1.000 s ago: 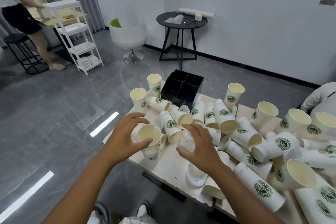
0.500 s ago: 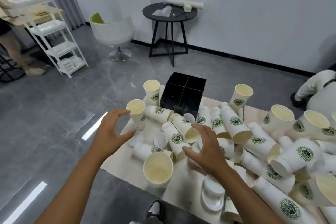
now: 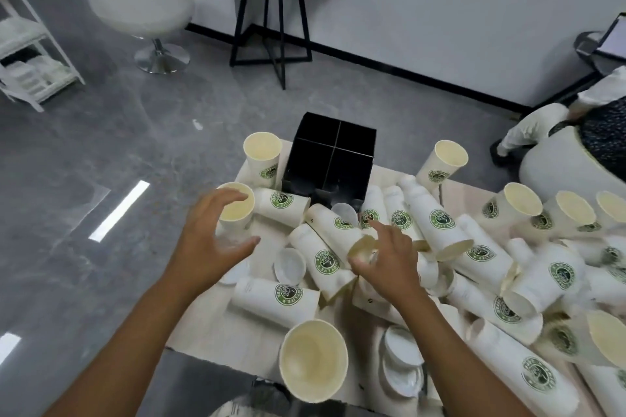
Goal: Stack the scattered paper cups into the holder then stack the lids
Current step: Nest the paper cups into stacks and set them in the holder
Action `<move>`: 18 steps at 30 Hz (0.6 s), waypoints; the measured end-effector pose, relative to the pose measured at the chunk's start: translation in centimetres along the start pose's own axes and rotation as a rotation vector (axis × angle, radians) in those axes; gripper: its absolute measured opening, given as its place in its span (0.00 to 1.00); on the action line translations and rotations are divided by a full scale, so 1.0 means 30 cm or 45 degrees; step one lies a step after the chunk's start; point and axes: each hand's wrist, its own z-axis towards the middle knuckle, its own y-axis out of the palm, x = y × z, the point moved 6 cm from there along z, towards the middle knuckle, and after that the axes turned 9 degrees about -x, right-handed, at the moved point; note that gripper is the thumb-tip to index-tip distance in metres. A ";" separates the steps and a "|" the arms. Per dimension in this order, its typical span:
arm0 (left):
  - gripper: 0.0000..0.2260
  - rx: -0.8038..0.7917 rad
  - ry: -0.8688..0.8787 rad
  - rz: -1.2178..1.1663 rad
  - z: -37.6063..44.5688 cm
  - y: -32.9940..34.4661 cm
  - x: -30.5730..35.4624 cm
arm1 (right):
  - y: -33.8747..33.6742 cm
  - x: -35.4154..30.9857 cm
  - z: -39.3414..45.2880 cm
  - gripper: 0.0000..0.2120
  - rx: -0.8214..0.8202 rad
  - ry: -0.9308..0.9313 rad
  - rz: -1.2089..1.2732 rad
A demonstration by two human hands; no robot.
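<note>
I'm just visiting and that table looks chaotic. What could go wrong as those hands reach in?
The upright cup sits at the table's near edge; an arm could likely knock it off. The left hand, reaching for another edge cup, might tip it. The holder is hemmed in by lying cups.

The pale desk (image 3: 210, 325) is covered with paper cups (image 3: 433, 223), most laid on their sides, a few stood upright. A black holder (image 3: 330, 159) is set at the far edge. White lids (image 3: 401, 369) are piled near the front.
</note>
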 end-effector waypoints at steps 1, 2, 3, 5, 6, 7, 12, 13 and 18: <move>0.29 -0.030 0.046 0.001 0.012 0.020 0.025 | 0.011 0.003 0.008 0.46 -0.016 0.021 -0.036; 0.29 -0.071 0.077 -0.010 0.025 0.043 0.046 | 0.023 0.003 0.014 0.46 -0.035 0.040 -0.068; 0.28 -0.117 0.095 -0.027 0.040 0.070 0.066 | 0.036 0.001 0.019 0.45 -0.046 0.050 -0.096; 0.28 -0.192 0.121 -0.052 0.071 0.125 0.094 | 0.057 -0.008 0.028 0.44 -0.043 0.052 -0.147; 0.28 -0.220 0.135 -0.057 0.083 0.153 0.103 | 0.065 -0.013 0.031 0.44 -0.051 0.057 -0.167; 0.27 -0.244 0.150 -0.059 0.094 0.180 0.108 | 0.072 -0.016 0.033 0.44 -0.064 0.065 -0.183; 0.26 -0.339 0.197 -0.087 0.125 0.271 0.118 | 0.091 -0.016 0.032 0.43 -0.041 0.075 -0.152; 0.26 -0.353 0.199 -0.094 0.125 0.279 0.117 | 0.092 -0.014 0.028 0.42 -0.021 0.062 -0.121; 0.26 -0.382 0.207 -0.084 0.122 0.283 0.108 | 0.014 -0.027 -0.026 0.42 0.084 -0.114 0.290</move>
